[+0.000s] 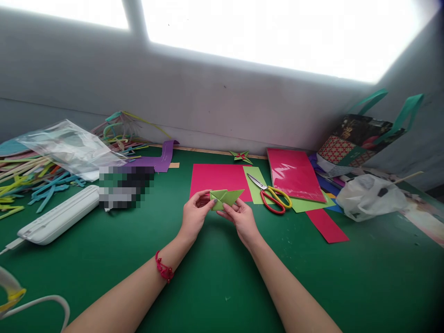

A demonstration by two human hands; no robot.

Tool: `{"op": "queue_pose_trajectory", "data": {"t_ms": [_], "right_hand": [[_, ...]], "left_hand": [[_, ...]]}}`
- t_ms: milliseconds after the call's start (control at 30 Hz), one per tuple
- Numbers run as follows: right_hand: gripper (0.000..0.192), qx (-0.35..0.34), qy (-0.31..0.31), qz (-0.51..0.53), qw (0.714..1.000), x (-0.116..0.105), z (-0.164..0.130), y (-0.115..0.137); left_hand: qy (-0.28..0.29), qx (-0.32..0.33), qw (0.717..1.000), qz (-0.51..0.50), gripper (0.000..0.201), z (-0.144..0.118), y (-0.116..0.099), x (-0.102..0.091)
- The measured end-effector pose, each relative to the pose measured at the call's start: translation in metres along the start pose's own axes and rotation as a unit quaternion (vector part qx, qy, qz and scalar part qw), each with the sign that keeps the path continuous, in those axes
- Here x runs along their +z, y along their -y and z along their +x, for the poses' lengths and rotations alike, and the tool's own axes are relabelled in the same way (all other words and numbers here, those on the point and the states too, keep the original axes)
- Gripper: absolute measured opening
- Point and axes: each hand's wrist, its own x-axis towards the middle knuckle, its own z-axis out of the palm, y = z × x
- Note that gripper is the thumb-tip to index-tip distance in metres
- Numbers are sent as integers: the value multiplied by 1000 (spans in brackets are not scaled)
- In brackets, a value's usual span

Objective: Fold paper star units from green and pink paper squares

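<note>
Both hands hold a folded light-green paper piece (226,198) just above the green table (215,282), near its middle. My left hand (194,216) pinches the piece's left end with thumb and fingers. My right hand (241,218) grips its lower middle from the right. A pointed flap of the piece sticks out to the right. A red cord bracelet (164,269) is on my left wrist. Behind the piece lies a pink paper sheet (217,179).
Scissors with red and yellow handles (274,196) lie on a green sheet to the right. Further right are a pink packet of paper (294,175), a red strip (328,225), a white plastic bag (369,196) and a patterned tote bag (360,136). A white device (58,217), coloured strips and a clear bag (67,145) lie at left. A small folded star (242,156) sits by the wall.
</note>
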Motion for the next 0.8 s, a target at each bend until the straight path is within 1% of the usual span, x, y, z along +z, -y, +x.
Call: {"op": "queue_pose_trajectory", "data": {"t_ms": [67,133,200,333,400,467,567,633,700,800], "right_hand": [[38,4,-20,-8,1000,-1,0,0],[38,11,-35,-8,999,-2,0,-1],[38,16,-44,-7,999,-2,0,-2],[38,25,-69,-9,997,-6,2,-5],[39,31,-71,-8,997,-8,2,-5],[37,30,-67,-7,997,-10,3,-5],[34,21,-61,-10,998,-11,2,-5],[33,21,-55,-11,998,-10,2,-6],[33,18,-43,-12,999,-9,1,-8],[33,2,-34,-18,999,-8,1,-10]], "left_hand": [[-16,-22,1000,1,32,2,2,-2],[-21,-31,999,-6,32,2,2,-3],[-15,-40,999,-17,33,1,1,-2],[16,-76,996,-40,33,0,1,1],[33,-69,997,-30,35,0,1,2],[47,-45,998,-10,38,0,2,3],[78,-22,997,6,46,0,4,4],[87,-15,996,10,50,0,5,4],[72,-10,997,14,46,0,5,3],[39,-8,999,26,34,0,6,1]]}}
